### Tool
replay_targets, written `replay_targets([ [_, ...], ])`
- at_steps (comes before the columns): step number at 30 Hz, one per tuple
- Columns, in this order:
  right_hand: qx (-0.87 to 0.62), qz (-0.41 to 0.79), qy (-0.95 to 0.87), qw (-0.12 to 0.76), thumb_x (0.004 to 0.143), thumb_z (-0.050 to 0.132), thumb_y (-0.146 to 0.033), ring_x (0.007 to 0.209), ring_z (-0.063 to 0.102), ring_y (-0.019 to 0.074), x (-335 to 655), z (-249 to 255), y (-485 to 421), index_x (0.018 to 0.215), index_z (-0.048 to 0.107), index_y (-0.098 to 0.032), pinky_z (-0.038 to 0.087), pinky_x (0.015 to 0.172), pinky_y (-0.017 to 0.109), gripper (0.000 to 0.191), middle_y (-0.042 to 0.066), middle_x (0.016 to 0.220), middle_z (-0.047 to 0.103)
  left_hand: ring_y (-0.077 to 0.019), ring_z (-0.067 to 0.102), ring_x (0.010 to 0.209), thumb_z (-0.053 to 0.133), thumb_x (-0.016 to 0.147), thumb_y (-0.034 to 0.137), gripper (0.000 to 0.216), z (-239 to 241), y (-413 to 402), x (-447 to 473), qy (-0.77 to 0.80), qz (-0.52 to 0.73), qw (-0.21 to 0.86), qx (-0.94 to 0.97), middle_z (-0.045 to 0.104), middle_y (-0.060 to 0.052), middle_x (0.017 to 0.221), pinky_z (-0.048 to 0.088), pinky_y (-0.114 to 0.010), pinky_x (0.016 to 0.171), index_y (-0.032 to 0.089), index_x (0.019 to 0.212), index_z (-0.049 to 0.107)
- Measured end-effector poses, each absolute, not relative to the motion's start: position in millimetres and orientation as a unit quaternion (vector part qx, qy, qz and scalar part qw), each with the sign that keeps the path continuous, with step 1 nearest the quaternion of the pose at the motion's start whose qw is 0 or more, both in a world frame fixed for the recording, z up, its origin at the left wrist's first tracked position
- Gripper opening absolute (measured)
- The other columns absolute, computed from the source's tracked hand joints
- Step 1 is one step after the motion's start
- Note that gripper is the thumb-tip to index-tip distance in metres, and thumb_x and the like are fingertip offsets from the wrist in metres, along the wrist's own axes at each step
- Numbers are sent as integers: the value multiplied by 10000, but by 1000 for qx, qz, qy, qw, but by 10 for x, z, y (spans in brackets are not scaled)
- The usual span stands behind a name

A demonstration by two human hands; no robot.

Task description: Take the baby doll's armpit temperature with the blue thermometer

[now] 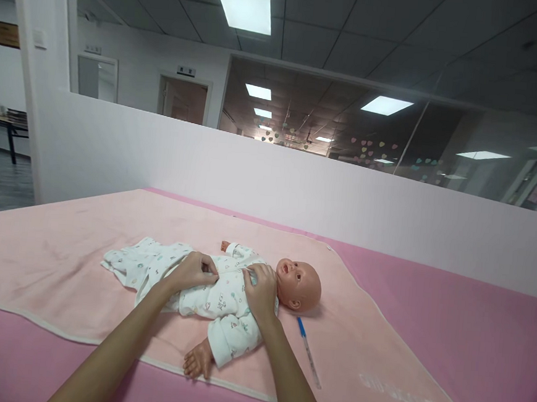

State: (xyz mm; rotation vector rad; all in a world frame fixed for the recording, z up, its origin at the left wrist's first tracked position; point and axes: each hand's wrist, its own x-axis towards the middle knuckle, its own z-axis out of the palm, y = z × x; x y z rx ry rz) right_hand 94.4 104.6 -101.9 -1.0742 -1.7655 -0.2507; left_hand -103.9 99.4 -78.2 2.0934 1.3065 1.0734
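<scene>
A baby doll (301, 284) lies on its back, head to the right, dressed in a white long-sleeved baby top (224, 293) with small printed figures. My left hand (193, 271) is over the doll's belly, thumb and forefinger pinched on the front of the top. Near the collar, my right hand (262, 287) grips the upper front edge of the same top with bent fingers. White printed baby trousers (145, 262) spread to the left over the doll's lower part. One doll hand (199, 360) pokes from the near sleeve, the other from the far sleeve.
A pen with a blue cap (308, 351) lies right of my right forearm. Under the doll is a peach blanket (75, 235) with a pale edge, over a pink mat (428, 294). A white low wall (297, 185) with glass above bounds the far side.
</scene>
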Motion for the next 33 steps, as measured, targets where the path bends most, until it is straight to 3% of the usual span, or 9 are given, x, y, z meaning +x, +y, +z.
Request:
replay_targets([
  [14, -455, -88, -731, 501, 794, 493, -226, 745, 492, 162, 944, -1017, 1056, 729, 557, -189, 327, 697, 274, 99, 19, 747, 590, -153, 548, 628, 566, 609, 249, 128, -814, 1020, -1045, 455, 446, 236, 734, 642, -39, 664, 414, -233, 563, 147, 592, 643],
  [23, -449, -91, -729, 509, 801, 482, -228, 741, 494, 159, 952, -1010, 1039, 727, 564, -185, 325, 695, 273, 119, 27, 745, 587, -114, 476, 540, 565, 615, 248, 150, -795, 1008, -1059, 472, 414, 248, 738, 610, -22, 597, 365, -212, 503, 131, 646, 653],
  [33, -455, -82, -734, 497, 795, 484, -216, 749, 480, 145, 943, -988, 1016, 731, 565, -174, 315, 708, 256, 112, 18, 750, 583, -92, 467, 527, 540, 598, 190, 177, -810, 1021, -1032, 444, 439, 257, 738, 587, 35, 616, 364, -197, 517, 181, 764, 482],
])
